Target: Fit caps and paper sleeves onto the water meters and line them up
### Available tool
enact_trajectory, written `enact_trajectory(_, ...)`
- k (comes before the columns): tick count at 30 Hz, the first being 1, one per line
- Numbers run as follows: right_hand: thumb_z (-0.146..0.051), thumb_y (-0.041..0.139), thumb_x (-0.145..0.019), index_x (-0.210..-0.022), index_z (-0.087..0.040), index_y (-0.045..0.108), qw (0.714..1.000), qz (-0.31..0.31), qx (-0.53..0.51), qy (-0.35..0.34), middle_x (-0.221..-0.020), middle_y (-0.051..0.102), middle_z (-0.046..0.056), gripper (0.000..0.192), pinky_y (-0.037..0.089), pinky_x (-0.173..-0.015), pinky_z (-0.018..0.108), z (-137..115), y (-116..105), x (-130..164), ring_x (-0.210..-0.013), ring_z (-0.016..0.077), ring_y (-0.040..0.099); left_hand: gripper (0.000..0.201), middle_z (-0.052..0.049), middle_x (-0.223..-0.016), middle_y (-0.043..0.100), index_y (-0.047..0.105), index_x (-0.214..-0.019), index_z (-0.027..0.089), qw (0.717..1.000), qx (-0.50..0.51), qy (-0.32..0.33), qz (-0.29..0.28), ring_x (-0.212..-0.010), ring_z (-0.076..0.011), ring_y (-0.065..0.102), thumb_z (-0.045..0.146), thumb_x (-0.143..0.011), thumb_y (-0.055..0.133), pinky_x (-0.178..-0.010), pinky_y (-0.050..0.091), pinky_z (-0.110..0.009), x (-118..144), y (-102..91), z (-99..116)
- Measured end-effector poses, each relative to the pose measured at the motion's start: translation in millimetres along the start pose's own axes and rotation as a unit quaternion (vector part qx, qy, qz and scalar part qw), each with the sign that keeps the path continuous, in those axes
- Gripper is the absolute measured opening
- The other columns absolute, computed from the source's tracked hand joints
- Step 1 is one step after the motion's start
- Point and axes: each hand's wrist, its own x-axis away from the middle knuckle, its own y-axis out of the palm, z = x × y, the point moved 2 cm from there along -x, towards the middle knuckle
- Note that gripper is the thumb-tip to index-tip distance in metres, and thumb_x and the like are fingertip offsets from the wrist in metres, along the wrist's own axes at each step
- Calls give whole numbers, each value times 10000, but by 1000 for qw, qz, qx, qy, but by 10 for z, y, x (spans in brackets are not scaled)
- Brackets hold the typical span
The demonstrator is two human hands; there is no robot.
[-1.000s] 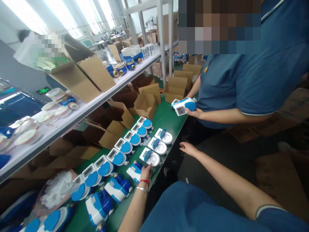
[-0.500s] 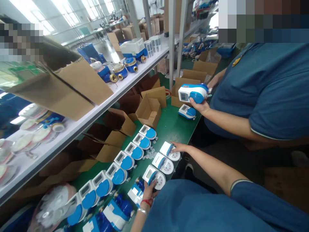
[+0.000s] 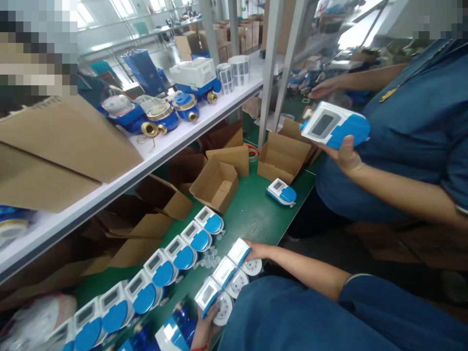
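While left hand (image 3: 204,324) lifts nearest meter lid (image 3: 207,296); right fingers (image 3: 252,249) touch far lid (image 3: 239,252)

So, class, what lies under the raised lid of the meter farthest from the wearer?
A white round dial face shows beneath the lid; the right hand covers part of it, so its markings stay unreadable.

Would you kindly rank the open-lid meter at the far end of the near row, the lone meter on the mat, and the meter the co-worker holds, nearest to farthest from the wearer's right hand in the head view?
1. Open-lid meter: under the right hand, at the mat's near edge.
2. Lone meter: farther up the green mat, beyond the hand.
3. Co-worker's held meter: raised off the mat, upper right.
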Motion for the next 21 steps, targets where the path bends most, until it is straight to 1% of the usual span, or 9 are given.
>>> enact_trajectory(2,-237,794,-527,-1343,-155,347,1000,4,0,-1,-1200,581,95,935,430,-948,342,27,-283,15,-1074,247,551,725,-66,-950,688,496,-1225,277,1000,15,1,-14,-869,-268,666,299,-564,792,-725,559,-373,-49,241,18)
enact_trajectory(5,-226,794,-523,-1329,-186,382,1000,13,-2,18,-1195,589,75,906,421,-965,357,75,-824,57,-1097,257,540,778,-80,-992,674,461,-1253,263,999,16,3,-38,-890,-271,657,319,-553,798,-718,552,-375,-205,658,79)
enact_trajectory(9,-228,785,-531,-1322,-182,402,998,29,-18,57,-1176,603,76,880,424,-966,369,146,-1597,133,-1095,257,545,827,-83,-1108,629,368,-1307,308,997,2,17,-81,-954,-277,632,368,-589,775,-712,541,-400,-493,1247,245)
enact_trajectory(11,-228,781,-535,-1321,-181,403,996,33,-43,72,-1172,608,80,873,437,-952,369,174,-1903,160,-1080,251,557,829,-86,-1157,602,336,-1318,329,994,-8,27,-105,-979,-276,620,396,-608,760,-725,534,-417,-630,1495,334)
enact_trajectory(12,-228,777,-540,-1320,-183,403,994,35,-61,79,-1170,610,80,866,446,-941,367,185,-2020,168,-1067,247,566,830,-91,-1175,590,325,-1323,331,992,-12,32,-118,-985,-275,615,410,-616,753,-735,529,-426,-692,1594,371)
enact_trajectory(14,-229,765,-557,-1318,-183,402,990,42,-97,96,-1167,615,84,844,465,-916,364,198,-2183,179,-1040,239,584,831,-105,-1199,571,302,-1334,324,988,-19,45,-143,-979,-273,613,445,-633,733,-750,521,-449,-796,1738,424)
enact_trajectory(16,-225,753,-572,-1316,-174,400,985,50,-119,114,-1160,620,96,825,480,-891,357,192,-2267,189,-1015,236,598,839,-122,-1213,556,280,-1346,306,986,-24,55,-158,-964,-278,613,477,-647,712,-752,513,-483,-871,1812,450)
enact_trajectory(18,-221,748,-582,-1319,-169,395,982,58,-124,131,-1149,627,106,819,493,-868,350,162,-2302,206,-998,237,608,848,-132,-1222,546,271,-1349,293,985,-29,60,-162,-958,-283,611,496,-649,704,-751,506,-511,-915,1835,461)
enact_trajectory(21,-236,741,-604,-1320,-168,393,980,66,-116,149,-1134,636,116,799,505,-842,351,90,-2303,245,-970,238,621,869,-129,-1242,533,266,-1351,297,983,-21,59,-170,-982,-280,601,481,-635,722,-781,495,-518,-923,1835,453)
